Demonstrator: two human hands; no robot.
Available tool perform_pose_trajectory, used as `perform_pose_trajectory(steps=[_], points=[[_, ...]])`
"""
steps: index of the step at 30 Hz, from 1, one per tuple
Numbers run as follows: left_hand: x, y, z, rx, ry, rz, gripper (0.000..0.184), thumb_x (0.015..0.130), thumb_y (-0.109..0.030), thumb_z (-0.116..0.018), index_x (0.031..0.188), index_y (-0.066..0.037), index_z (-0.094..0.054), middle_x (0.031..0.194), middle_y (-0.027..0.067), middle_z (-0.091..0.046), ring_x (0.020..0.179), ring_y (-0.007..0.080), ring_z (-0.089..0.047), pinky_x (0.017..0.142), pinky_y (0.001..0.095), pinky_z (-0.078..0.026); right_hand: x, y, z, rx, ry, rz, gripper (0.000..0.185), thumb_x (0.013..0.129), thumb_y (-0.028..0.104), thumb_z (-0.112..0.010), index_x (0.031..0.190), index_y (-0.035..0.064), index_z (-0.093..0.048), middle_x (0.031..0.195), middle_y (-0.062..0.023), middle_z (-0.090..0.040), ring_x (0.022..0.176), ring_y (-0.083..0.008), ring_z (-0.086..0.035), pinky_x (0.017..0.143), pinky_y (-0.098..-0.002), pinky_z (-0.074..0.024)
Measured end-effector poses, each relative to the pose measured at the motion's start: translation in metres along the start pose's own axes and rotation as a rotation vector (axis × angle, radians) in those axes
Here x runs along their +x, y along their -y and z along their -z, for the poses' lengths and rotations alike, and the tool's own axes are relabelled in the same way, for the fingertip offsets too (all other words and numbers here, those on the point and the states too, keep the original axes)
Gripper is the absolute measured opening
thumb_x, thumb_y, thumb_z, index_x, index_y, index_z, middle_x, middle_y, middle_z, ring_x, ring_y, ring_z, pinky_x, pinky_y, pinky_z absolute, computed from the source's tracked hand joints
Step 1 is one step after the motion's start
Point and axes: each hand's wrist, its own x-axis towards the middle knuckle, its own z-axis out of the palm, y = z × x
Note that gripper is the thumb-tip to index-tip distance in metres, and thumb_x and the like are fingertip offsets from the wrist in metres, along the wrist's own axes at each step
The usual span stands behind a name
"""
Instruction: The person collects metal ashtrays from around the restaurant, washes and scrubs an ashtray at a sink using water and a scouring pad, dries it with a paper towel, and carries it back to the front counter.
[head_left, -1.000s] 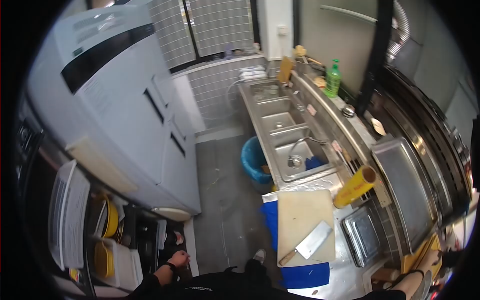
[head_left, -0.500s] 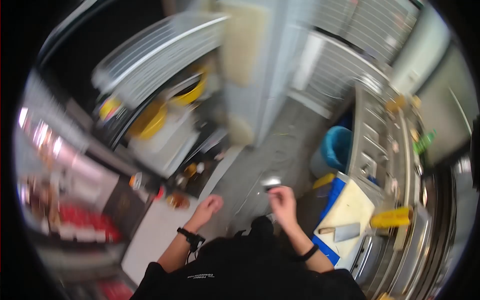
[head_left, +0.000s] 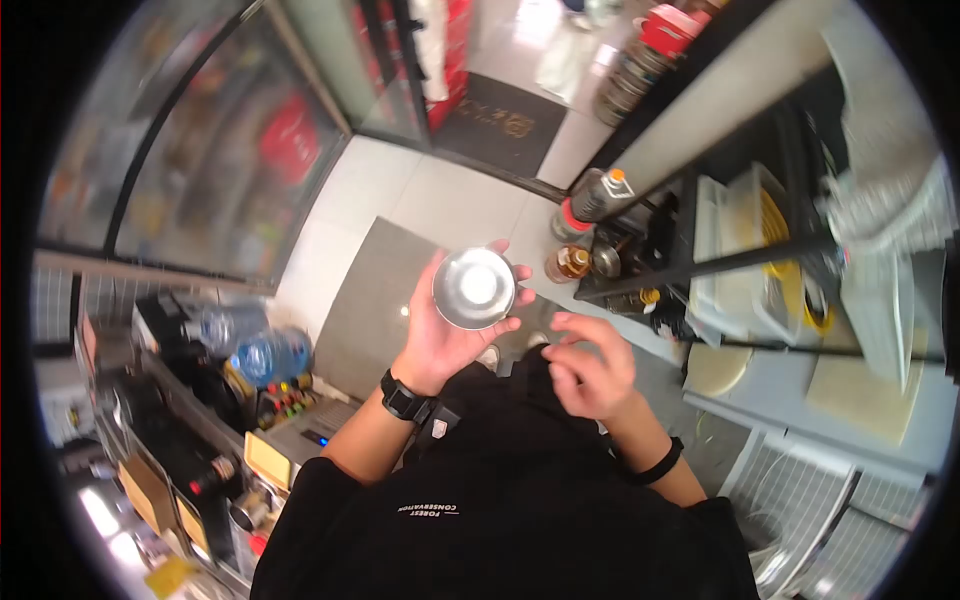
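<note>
Fingers half spread and curved about the rim, the left hand cradles a small metal dish at mid-scene, and just to the right the right hand hovers, fingers loosely curled (nothing visible in them)! Outward we go: black watch on the left wrist, amber bottle beyond to the right, blue-tinted jug over on the left, dark doormat far off.

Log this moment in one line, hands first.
left hand: holding metal dish | right hand: beside dish, not touching, nothing visible held | left wrist: black watch
</note>
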Motion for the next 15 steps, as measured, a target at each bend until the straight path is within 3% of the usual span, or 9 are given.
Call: perform_pose_trajectory(steps=[1, 3, 4, 6, 7, 11, 13, 15], points=[[0.010, 0.000, 0.002, -0.041, -0.001, -0.034, 0.064, 0.098, -0.054, -0.034, 0.138, -0.005, -0.040, 0.126, 0.0248, -0.051, 0.111, 0.0386, -0.057, 0.083, 0.0485, -0.055, 0.005, -0.022, 0.001, 0.026, -0.038, -0.033, 0.015, 0.075, -0.001, -0.065, 0.089, 0.0026, -0.065, 0.104, -0.0139, -0.065, 0.073, -0.0216, -0.067, 0.061, -0.0301, -0.0550], [0.011, -0.018, 0.010, -0.015, -0.055, -0.117, 0.064, 0.098, -0.054, -0.035, 0.139, -0.005, -0.040, 0.124, 0.0242, -0.053, 0.110, 0.0361, -0.058, 0.081, 0.0452, -0.055, 0.010, -0.039, -0.018, 0.184, 0.006, -0.344, 0.006, 0.082, -0.001, -0.063, 0.086, 0.0011, -0.066, 0.081, -0.0111, -0.067, 0.059, -0.0182, -0.064, 0.056, -0.0273, -0.0509], [0.018, -0.029, 0.017, 0.027, -0.055, -0.149, 0.064, 0.098, -0.054, -0.035, 0.139, -0.005, -0.040, 0.123, 0.0231, -0.055, 0.110, 0.0344, -0.058, 0.079, 0.0430, -0.054, 0.018, -0.053, -0.026, 0.195, 0.031, -0.336, 0.006, 0.082, -0.001, -0.063, 0.086, 0.0011, -0.066, 0.081, -0.0111, -0.067, 0.059, -0.0182, -0.064, 0.056, -0.0273, -0.0509], [0.035, -0.048, 0.015, 0.115, -0.162, -0.180, 0.063, 0.097, -0.056, -0.037, 0.137, -0.008, -0.043, 0.120, 0.0182, -0.059, 0.109, 0.0292, -0.059, 0.076, 0.0383, -0.051, 0.029, -0.083, -0.037, 0.107, 0.120, -0.613, 0.015, 0.091, 0.002, -0.054, 0.080, 0.0002, -0.065, 0.059, -0.0069, -0.059, 0.049, -0.0146, -0.058, 0.051, -0.0295, -0.0458], [0.045, -0.061, 0.013, 0.112, -0.158, -0.182, 0.063, 0.097, -0.056, -0.037, 0.137, -0.008, -0.043, 0.120, 0.0182, -0.059, 0.109, 0.0292, -0.059, 0.076, 0.0383, -0.051, 0.038, -0.099, -0.045, 0.103, 0.122, -0.610, 0.015, 0.091, 0.002, -0.054, 0.080, 0.0002, -0.065, 0.059, -0.0069, -0.059, 0.049, -0.0146, -0.058, 0.051, -0.0295, -0.0458], [0.118, -0.113, 0.041, 0.171, -0.451, -0.229, 0.057, 0.096, -0.057, -0.041, 0.130, -0.013, -0.053, 0.118, 0.0120, -0.061, 0.106, 0.0284, -0.060, 0.080, 0.0400, -0.050, 0.058, -0.205, -0.081, -0.044, 0.038, -0.673, 0.028, 0.092, 0.016, -0.059, 0.069, 0.0006, -0.056, 0.057, -0.0134, -0.052, 0.050, -0.0299, -0.051, 0.051, -0.0369, -0.0409], [0.161, -0.146, 0.053, 0.152, -0.657, -0.139, 0.053, 0.095, -0.056, -0.044, 0.123, -0.012, -0.056, 0.117, 0.0110, -0.063, 0.104, 0.0291, -0.060, 0.079, 0.0402, -0.050, 0.078, -0.261, -0.093, -0.151, -0.028, -0.699, 0.029, 0.092, 0.017, -0.060, 0.070, -0.0006, -0.053, 0.059, -0.0152, -0.051, 0.054, -0.0340, -0.048, 0.052, -0.0389, -0.0391], [0.203, -0.180, 0.077, 0.149, -0.584, -0.062, 0.046, 0.097, -0.052, -0.044, 0.118, -0.014, -0.056, 0.115, 0.0084, -0.064, 0.105, 0.0261, -0.060, 0.077, 0.0433, -0.051, 0.128, -0.295, -0.090, -0.033, -0.185, -0.846, 0.017, 0.090, 0.013, -0.061, 0.077, 0.0016, -0.061, 0.063, -0.0101, -0.053, 0.055, -0.0231, -0.052, 0.057, -0.0344, -0.0441]])
